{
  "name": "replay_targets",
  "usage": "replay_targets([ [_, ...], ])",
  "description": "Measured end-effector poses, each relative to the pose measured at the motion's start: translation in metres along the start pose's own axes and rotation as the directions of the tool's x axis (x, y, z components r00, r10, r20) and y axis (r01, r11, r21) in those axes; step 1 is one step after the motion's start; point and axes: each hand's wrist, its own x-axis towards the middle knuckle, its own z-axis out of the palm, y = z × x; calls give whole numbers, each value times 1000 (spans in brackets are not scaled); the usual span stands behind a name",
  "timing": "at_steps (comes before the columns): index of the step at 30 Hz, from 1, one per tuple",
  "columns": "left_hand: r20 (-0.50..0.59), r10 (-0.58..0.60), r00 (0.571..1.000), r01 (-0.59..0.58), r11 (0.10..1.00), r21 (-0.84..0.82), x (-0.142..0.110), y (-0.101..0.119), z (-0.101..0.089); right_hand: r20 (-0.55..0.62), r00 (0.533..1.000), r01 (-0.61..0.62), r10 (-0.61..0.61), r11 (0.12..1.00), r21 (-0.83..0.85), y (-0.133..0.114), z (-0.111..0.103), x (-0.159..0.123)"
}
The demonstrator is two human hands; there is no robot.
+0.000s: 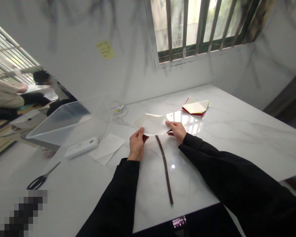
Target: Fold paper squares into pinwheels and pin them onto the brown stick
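Observation:
A folded sheet of cream paper (151, 124) is held up above the white marble table (236, 138) between both hands. My left hand (136, 145) pinches its near left corner, fingers closed. My right hand (177, 131) grips the right edge, thumb on top. Under the paper a thin dark brown strip (165, 168) lies on the table, running toward me. Both arms wear black sleeves.
A stack of coloured paper sheets (195, 107) lies at the far right. To the left lie a white paper sheet (107, 148), a white device (82, 147), black scissors (40, 179) and a clear plastic bin (61, 123). Other people sit at the far left. A barred window is above.

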Motion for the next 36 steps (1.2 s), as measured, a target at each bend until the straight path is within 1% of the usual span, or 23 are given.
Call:
replay_targets([
  [1, -9, -8, 1000, 8, 1000, 7, 0, 1, -1, -5, 1000, 28, -28, 999, -18, 1, 0, 0],
  [3, -2, 9, 1000, -9, 999, 49, 2, 1, -3, -69, 982, 168, -174, 981, -94, 1, -2, 0],
  [5, 29, 42, 999, -45, 995, 89, 3, 2, -5, -118, 929, 323, -351, 923, -208, -3, -6, -1],
  [6, 40, 54, 998, -57, 993, 102, 4, 2, -5, -107, 902, 380, -418, 887, -263, -5, -7, -2],
  [8, 43, 57, 997, -62, 991, 115, 3, 3, -5, -8, 868, 465, -497, 818, -338, -9, -10, -3],
  [11, 62, 53, 997, -61, 988, 140, 2, 7, -5, 138, 834, 544, -534, 757, -361, -10, -12, -2],
  [13, 118, 51, 992, -73, 980, 186, 2, 10, -6, 194, 840, 542, -506, 771, -335, -8, -13, 1],
  [15, 174, 49, 983, -89, 969, 230, 2, 12, -8, 208, 874, 484, -439, 825, -293, -6, -14, 5],
  [18, 206, 57, 977, -107, 965, 239, 3, 15, -10, 141, 937, 343, -319, 917, -205, -6, -17, 10],
  [21, 236, 55, 970, -97, 981, 167, 2, 21, -10, 63, 965, 261, -254, 957, -131, -8, -19, 12],
  [24, 273, 50, 961, -73, 995, 73, -2, 27, -9, -22, 968, 248, -252, 963, -108, -7, -19, 12],
  [27, 287, 75, 955, -104, 991, 87, -5, 29, -8, -86, 953, 276, -289, 951, -136, -6, -20, 13],
  [30, 300, 71, 951, -121, 981, 152, -5, 26, -7, -102, 940, 303, -325, 934, -187, -5, -20, 14],
  [33, 276, 14, 961, -70, 979, 194, -3, 23, -8, -104, 938, 307, -331, 932, -195, -5, -20, 14],
  [36, 223, -36, 974, -14, 976, 219, -3, 22, -9, -97, 941, 303, -324, 934, -188, -6, -19, 13],
])
